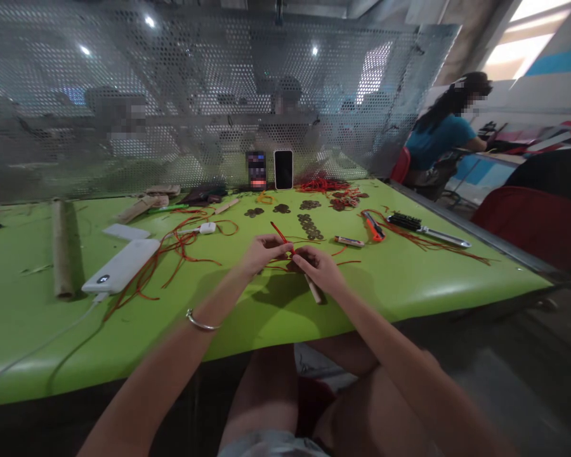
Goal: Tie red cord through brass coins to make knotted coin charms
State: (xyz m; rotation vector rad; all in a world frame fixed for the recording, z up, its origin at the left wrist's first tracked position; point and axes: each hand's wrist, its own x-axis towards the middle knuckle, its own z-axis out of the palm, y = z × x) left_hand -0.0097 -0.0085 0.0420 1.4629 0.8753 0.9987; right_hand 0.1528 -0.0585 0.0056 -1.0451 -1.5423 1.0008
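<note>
Centrally, your left hand and right hand pinch 1 red cord between closed fingertips; right hand also grips a wooden stick, above the green table.

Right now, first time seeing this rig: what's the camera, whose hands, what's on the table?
There is no machine here. One camera, worn on a person's head, looks down at their two bare hands over a green table. The left hand and right hand meet on a red cord, each with a pinching grip. The right hand also holds a small wooden stick. Nearby lie old coins, loose red cords, a white power bank, an orange cutter, a black brush and two upright phones. Another person sits to the far right.
</note>
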